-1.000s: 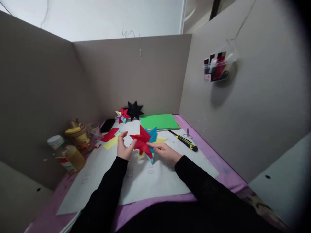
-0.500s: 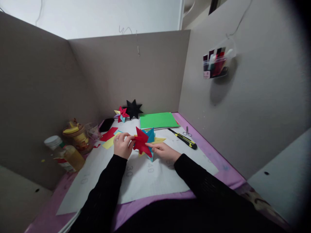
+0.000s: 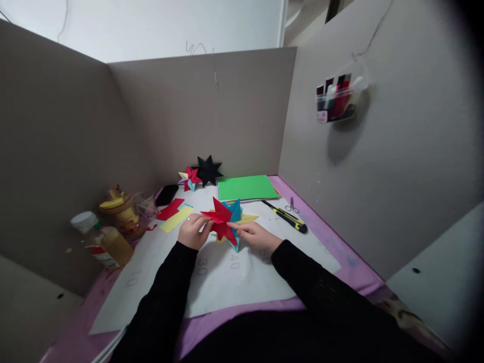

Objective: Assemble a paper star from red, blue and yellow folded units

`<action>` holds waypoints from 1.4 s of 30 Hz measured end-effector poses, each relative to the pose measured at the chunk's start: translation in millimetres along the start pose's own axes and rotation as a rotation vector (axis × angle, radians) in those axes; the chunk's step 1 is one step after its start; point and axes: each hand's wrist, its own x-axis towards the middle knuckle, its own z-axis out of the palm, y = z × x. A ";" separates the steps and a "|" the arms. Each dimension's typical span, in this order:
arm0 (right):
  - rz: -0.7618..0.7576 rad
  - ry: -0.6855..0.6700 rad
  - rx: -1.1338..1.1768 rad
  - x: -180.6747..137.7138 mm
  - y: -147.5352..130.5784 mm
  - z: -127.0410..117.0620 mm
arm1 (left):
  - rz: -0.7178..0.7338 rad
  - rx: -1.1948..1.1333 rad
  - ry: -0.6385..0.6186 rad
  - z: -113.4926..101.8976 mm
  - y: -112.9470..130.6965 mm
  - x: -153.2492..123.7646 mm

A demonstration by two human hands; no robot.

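I hold a folded paper star [image 3: 224, 222] of red, blue and yellow points just above the white sheet [image 3: 227, 282]. My left hand [image 3: 192, 231] pinches a red point on the star's left side, fingers closed on it. My right hand [image 3: 257, 236] grips the star from the right, fingers pressed to its blue and red points. Both sleeves are black.
A black star [image 3: 208, 170] and a small multicoloured star [image 3: 190, 178] lean at the back wall. Green paper [image 3: 246, 187], a yellow-black utility knife [image 3: 288, 219] and small scissors [image 3: 291, 205] lie right. Red and yellow scraps [image 3: 172, 214], jars [image 3: 121, 213] and a glue bottle [image 3: 106, 242] stand left.
My left hand went from open beside the star to closed on its left red point. The star turned slightly. My right hand stayed in place.
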 end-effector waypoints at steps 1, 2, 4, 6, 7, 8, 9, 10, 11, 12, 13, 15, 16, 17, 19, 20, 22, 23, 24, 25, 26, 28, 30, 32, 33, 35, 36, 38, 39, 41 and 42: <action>0.002 -0.001 0.004 0.0 -0.1 0.1 | -0.017 -0.025 0.001 -0.5 1.4 0.4; 0.002 0.001 0.007 0.0 0.0 0.3 | -0.040 -0.050 0.000 -0.8 2.5 1.0; 0.002 0.004 0.012 0.1 0.2 0.5 | -0.110 -0.096 -0.014 -0.9 3.6 2.2; 0.002 0.005 0.017 0.2 0.5 0.6 | -0.191 -0.121 -0.040 -0.5 2.3 3.4; 0.004 0.006 0.019 0.2 0.7 0.6 | -0.225 -0.123 -0.056 -0.4 0.6 3.9; 0.005 0.010 0.019 0.2 1.0 0.6 | -0.251 -0.117 -0.073 -0.4 -1.7 4.3; 0.005 0.014 0.019 0.2 1.2 0.5 | -0.266 -0.104 -0.090 -0.4 -4.6 4.7; 0.005 0.017 0.017 0.1 1.5 0.5 | -0.272 -0.085 -0.107 -0.7 -7.8 5.1; 0.003 0.018 0.015 0.1 1.8 0.5 | -0.271 -0.059 -0.125 -1.0 -11.1 5.4; 0.002 0.016 0.015 0.1 2.1 0.4 | -0.266 -0.031 -0.142 -1.5 -14.3 5.7; 0.002 0.012 0.018 0.0 2.5 0.4 | -0.259 -0.003 -0.157 -2.1 -17.1 6.1; 0.001 0.003 0.025 -0.1 3.2 0.5 | -0.243 0.040 -0.174 -3.7 -21.3 7.6; 0.000 0.002 0.027 -0.1 3.5 0.5 | -0.235 0.052 -0.175 -4.8 -22.7 8.8; -0.001 0.002 0.028 -0.2 3.6 0.6 | -0.225 0.061 -0.175 -6.1 -23.6 10.6; -0.006 0.003 0.025 -0.3 3.5 0.7 | -0.196 0.077 -0.187 -9.3 -25.0 15.5; -0.008 0.002 0.021 -0.4 3.2 0.8 | -0.174 0.081 -0.208 -11.1 -25.7 18.5; -0.008 -0.004 0.014 -0.3 2.3 1.0 | -0.119 0.073 -0.266 -14.9 -27.2 25.2; -0.007 -0.003 0.010 -0.2 2.0 1.1 | -0.093 0.061 -0.291 -16.6 -27.9 28.4; -0.008 -0.003 0.007 0.0 1.7 1.3 | -0.071 0.047 -0.310 -18.1 -28.4 31.2; -0.011 -0.002 0.005 0.2 1.6 1.5 | -0.058 0.027 -0.322 -19.4 -28.6 33.6; -0.018 0.001 0.003 0.5 1.7 1.7 | -0.053 0.003 -0.331 -20.4 -28.4 35.4; -0.032 0.005 0.000 1.0 2.1 2.1 | -0.056 -0.052 -0.338 -21.5 -27.0 36.8; -0.038 0.006 -0.003 1.4 2.5 2.4 | -0.054 -0.087 -0.334 -21.4 -24.8 35.8; -0.037 0.007 0.000 1.5 2.6 2.6 | -0.039 -0.092 -0.328 -20.2 -23.1 33.3; -0.035 0.007 0.002 1.5 2.5 2.7 | -0.026 -0.086 -0.329 -19.4 -22.6 31.9; -0.029 0.007 0.010 1.3 1.9 2.7 | 0.010 -0.063 -0.337 -17.6 -22.9 29.9; -0.023 0.007 0.012 1.1 1.6 2.6 | 0.035 -0.044 -0.343 -16.7 -23.5 29.4; -0.017 0.007 0.011 0.9 0.8 2.3 | 0.100 0.004 -0.358 -14.9 -25.0 29.7; -0.020 0.007 0.008 0.8 0.5 2.0 | 0.137 0.027 -0.370 -14.0 -25.6 30.4; -0.033 0.004 -0.001 0.7 0.2 1.2 | 0.203 0.063 -0.409 -12.3 -26.0 32.4; -0.040 0.002 -0.004 0.7 0.1 0.8 | 0.228 0.075 -0.431 -11.5 -25.7 33.6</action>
